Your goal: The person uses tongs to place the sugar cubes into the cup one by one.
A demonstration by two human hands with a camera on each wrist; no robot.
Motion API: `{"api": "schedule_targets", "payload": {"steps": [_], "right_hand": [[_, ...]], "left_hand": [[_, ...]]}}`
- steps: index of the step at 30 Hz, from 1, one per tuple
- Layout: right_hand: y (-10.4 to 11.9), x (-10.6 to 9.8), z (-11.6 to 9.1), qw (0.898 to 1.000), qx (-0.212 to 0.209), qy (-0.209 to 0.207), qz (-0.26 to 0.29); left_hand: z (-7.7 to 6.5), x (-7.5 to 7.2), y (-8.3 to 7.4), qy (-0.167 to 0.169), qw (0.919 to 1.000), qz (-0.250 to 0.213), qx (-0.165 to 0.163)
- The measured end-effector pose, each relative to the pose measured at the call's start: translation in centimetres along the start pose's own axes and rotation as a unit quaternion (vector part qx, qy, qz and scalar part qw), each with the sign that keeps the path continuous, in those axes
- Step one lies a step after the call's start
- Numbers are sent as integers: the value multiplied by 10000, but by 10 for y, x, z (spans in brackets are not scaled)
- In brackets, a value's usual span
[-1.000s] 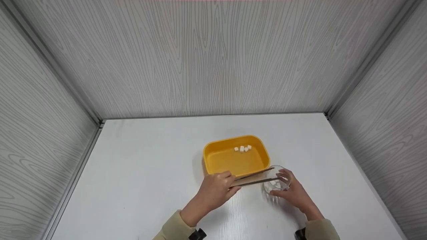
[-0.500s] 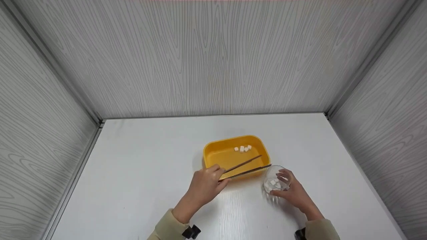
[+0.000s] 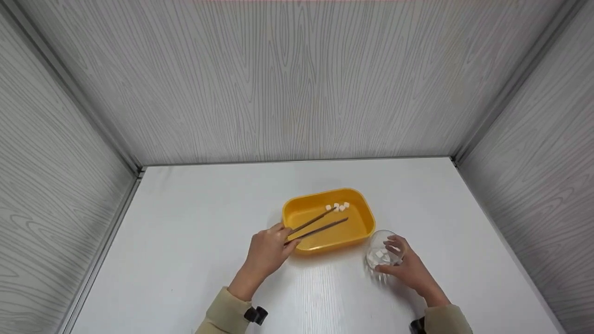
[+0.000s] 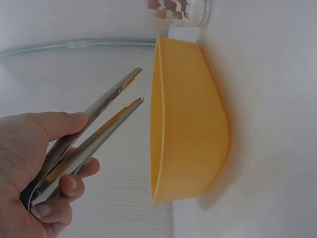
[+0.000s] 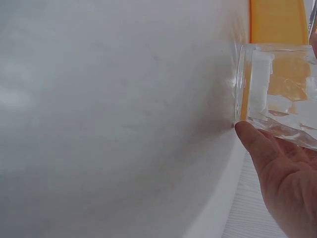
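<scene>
My left hand (image 3: 267, 250) grips metal tongs (image 3: 320, 228) by the hinged end. Their arms stand apart over the yellow tray (image 3: 297, 248), and nothing shows between the serrated tips in the left wrist view, where the tongs (image 4: 91, 131) are beside the tray's rim. Several small white cubes (image 3: 342, 208) lie along the tray's far side, one tong tip overlapping them in the head view. At the tray's right, my right hand (image 3: 406, 266) holds a clear glass (image 3: 378, 243) around its side, thumb in front. White cubes sit in the bottom of the glass.
The white tabletop (image 3: 199, 222) surrounds the tray and glass. Grey wood-grain panels (image 3: 297, 93) rise at the back and on both sides.
My left hand has carried the tongs leftward, from over the glass to over the tray and its cubes. The right hand and the glass have stayed in place.
</scene>
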State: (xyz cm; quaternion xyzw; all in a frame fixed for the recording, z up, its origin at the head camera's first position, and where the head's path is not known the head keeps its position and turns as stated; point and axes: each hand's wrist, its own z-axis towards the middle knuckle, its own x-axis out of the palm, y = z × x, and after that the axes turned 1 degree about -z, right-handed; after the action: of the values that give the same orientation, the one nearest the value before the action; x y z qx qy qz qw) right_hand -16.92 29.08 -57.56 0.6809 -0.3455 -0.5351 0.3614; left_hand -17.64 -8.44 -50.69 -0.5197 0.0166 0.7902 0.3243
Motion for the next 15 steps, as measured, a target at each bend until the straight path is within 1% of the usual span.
{"api": "schedule_targets", "payload": {"steps": [5,10,15], "right_hand": [[0,0,-1,9999,-59,66,103],[-1,0,-1,9998,-92,95,120],[-2,0,0,9998,-77,92,138]], "left_hand": [[0,3,11,46,9996,56,-264],[4,4,16,270,9983,238,-457],[10,5,19,437,9972,404,-457]]}}
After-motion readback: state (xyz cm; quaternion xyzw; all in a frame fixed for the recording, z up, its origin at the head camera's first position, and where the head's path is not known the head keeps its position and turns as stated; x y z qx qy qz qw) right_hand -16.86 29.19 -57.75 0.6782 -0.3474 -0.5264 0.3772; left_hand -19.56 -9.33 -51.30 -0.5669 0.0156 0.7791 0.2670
